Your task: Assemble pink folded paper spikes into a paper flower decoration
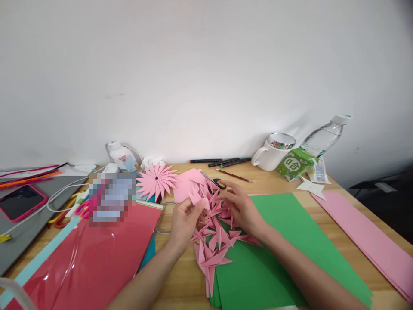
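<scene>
My left hand [187, 221] is closed on a folded pink paper piece [200, 202], pinching it between thumb and fingers. Under and between both hands lies a heap of pointed pink paper pieces [219, 234], partly on green paper sheets [287, 228]. My right hand [240, 209] hovers over the heap's right side, its fingers bent and apart, with nothing visible in them. Beyond it, the scissors [220, 184] show a black handle, the rest hidden by pink paper. A round pink paper pinwheel [157, 181] with many points stands behind my left hand.
Red sheets in clear film [106, 258] cover the left side, beside a phone [23, 202] and a white bottle [122, 156]. Several black pens [229, 162] and a pencil [234, 175] lie near the wall. A mug [272, 150], green box [295, 164] and water bottle [325, 135] stand at right.
</scene>
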Action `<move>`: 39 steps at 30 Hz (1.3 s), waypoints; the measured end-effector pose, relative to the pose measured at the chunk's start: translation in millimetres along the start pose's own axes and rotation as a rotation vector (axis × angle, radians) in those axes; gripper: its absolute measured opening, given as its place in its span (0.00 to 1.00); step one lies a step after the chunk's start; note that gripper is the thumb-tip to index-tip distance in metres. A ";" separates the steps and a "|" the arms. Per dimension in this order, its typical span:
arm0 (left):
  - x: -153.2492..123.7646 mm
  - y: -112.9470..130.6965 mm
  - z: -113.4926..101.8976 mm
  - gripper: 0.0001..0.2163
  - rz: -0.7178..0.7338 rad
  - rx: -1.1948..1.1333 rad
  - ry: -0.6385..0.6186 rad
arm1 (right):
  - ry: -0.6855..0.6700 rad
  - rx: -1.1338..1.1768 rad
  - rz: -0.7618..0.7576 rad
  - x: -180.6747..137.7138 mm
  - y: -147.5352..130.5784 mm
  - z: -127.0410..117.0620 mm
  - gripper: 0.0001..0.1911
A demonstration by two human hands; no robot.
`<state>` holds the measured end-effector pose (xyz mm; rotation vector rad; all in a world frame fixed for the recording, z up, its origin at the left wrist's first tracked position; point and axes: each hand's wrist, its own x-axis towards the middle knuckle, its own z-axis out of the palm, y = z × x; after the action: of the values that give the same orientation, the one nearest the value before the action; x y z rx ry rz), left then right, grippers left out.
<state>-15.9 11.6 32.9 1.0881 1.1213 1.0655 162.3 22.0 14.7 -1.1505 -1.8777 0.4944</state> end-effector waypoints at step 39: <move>0.0 4.7 -0.1 0.14 0.048 0.130 0.062 | 0.134 0.202 0.302 1.2 -11.7 -3.6 0.10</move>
<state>-16.4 12.3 37.4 1.1961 1.2337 1.0821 159.0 16.8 25.3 -1.3018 -1.5093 0.7376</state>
